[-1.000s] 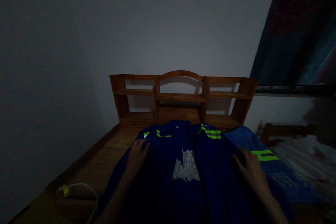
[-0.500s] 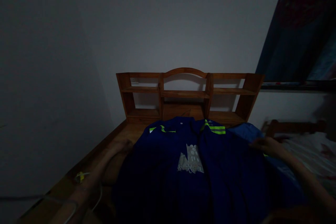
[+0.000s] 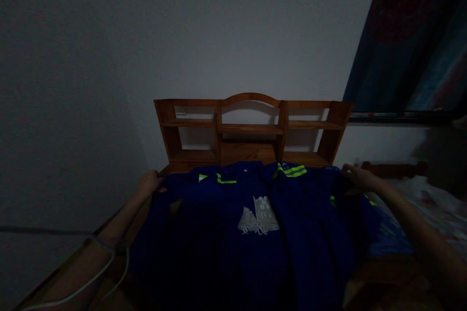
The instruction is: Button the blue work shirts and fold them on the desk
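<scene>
A dark blue jacket with yellow-green stripes at the shoulders lies spread over the bed, its front parted. Between its front edges shows a grey-white printed patch. At the left, my left hand is closed on the cloth of one sleeve, lifting it outward. My right hand pinches the opposite sleeve at the far right, raised so the cloth hangs below the fingers. The lower part of the jacket fades into shadow.
Behind the jacket stands a wooden headboard with shelves against the wall. A white cable runs across my left forearm. Blue bedding and pale cloth lie at the right, below a dark curtain.
My left hand has moved up and forward and now holds the left sleeve, which is stretched outward. My right hand has risen, lifting the right sleeve. The view has shifted slightly.
</scene>
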Action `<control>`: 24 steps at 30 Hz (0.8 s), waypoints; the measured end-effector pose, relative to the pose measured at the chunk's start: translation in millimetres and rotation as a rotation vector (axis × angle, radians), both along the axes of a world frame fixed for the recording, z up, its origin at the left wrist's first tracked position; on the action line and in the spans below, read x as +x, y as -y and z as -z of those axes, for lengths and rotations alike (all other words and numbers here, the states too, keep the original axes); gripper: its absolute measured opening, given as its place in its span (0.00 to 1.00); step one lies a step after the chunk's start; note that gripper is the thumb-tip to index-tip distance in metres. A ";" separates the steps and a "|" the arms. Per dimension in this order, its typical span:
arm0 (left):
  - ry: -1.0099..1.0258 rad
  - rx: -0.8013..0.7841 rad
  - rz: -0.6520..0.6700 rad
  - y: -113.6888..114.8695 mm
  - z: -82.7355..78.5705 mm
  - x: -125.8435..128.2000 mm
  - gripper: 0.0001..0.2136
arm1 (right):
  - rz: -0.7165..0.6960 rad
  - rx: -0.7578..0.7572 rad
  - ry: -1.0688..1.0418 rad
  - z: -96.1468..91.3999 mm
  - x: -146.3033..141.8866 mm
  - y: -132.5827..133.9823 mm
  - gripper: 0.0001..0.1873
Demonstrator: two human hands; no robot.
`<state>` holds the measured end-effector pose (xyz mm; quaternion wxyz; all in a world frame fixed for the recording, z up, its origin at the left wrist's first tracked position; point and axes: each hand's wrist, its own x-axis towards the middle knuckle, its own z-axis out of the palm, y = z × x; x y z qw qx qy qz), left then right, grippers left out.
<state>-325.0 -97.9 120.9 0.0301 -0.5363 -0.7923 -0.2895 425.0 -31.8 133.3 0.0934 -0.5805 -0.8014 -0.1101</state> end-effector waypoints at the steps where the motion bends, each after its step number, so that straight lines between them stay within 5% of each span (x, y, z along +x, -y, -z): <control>1: -0.041 0.005 -0.022 -5.0 -5.5 -2.0 0.12 | 0.069 0.043 0.012 -3.4 -8.6 3.2 0.20; 4: -0.266 0.107 -0.012 -14.3 -12.4 7.7 0.14 | 0.146 0.259 -0.027 -17.4 -45.2 18.6 0.16; 8: -0.466 0.191 0.089 -8.2 5.3 35.2 0.18 | -0.048 0.433 0.096 -19.4 -68.1 34.9 0.13; 14: -0.360 -0.079 -0.142 12.9 47.0 47.8 0.17 | 0.376 -0.042 0.132 53.4 -32.7 52.2 0.13; 16: -0.376 -0.068 -0.162 9.4 49.0 59.4 0.17 | 0.473 -0.007 0.156 70.6 -43.2 58.5 0.14; 20: -0.365 0.007 0.061 -15.3 39.8 115.2 0.18 | 0.439 0.302 0.125 66.9 -92.4 54.1 0.17; 24: -0.085 -0.169 0.464 -44.6 50.1 175.8 0.23 | 0.332 0.337 -0.017 47.9 -125.4 37.4 0.26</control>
